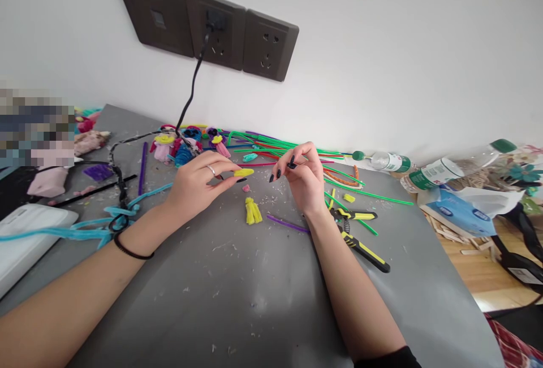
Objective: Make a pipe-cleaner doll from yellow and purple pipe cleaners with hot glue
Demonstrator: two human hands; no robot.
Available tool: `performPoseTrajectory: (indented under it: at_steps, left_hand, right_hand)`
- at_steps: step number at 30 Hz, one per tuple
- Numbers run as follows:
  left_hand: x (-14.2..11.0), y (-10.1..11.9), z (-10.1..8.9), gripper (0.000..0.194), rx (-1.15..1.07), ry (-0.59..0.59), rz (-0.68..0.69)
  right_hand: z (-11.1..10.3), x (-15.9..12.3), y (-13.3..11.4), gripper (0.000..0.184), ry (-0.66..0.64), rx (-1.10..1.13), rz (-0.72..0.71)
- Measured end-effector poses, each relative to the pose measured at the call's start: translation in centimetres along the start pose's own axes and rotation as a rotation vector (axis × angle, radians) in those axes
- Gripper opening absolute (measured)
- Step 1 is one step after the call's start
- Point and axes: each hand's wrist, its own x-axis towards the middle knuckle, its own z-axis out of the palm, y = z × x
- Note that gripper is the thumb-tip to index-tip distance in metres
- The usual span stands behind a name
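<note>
My left hand (206, 177) pinches a short yellow pipe-cleaner piece (244, 172) between thumb and index finger. To its right, my right hand (302, 178) is raised with fingers curled and the thumb near a fingertip; whether something tiny sits in that pinch cannot be made out. A fuzzy yellow skirt-shaped bundle (253, 211) lies on the table below and between both hands. Beside my right wrist is a purple pipe cleaner (288, 223). Yellow-and-black pliers (360, 243) lie with handles spread, just right of my right forearm.
Green pipe cleaners (271, 143) and small fuzzy figures (163, 146) line the wall edge. Blue pipe cleaners (89, 233) and a white device (29, 238) are at left. Bottles (432, 174) and a tissue pack (460, 211) stand right. A black cable (190, 91) hangs from the socket.
</note>
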Motion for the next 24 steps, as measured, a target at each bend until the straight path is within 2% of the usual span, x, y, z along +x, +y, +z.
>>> performPoseTrajectory:
  at_steps: [9,17,24]
  left_hand:
    - [0.13,0.12,-0.08,0.007,0.005,0.022,0.032]
    - [0.00,-0.01,-0.04,0.008,0.014,0.010,0.013]
    - [0.07,0.07,-0.17,0.007,0.023,0.008,0.024]
  right_hand:
    - [-0.11,-0.01,0.14,0.016,0.055,-0.019,-0.032]
    - [-0.10,-0.13,-0.15,0.021,0.034,-0.040,0.003]
    - [-0.14,-0.18,-0.15,0.020,0.042,-0.002,-0.053]
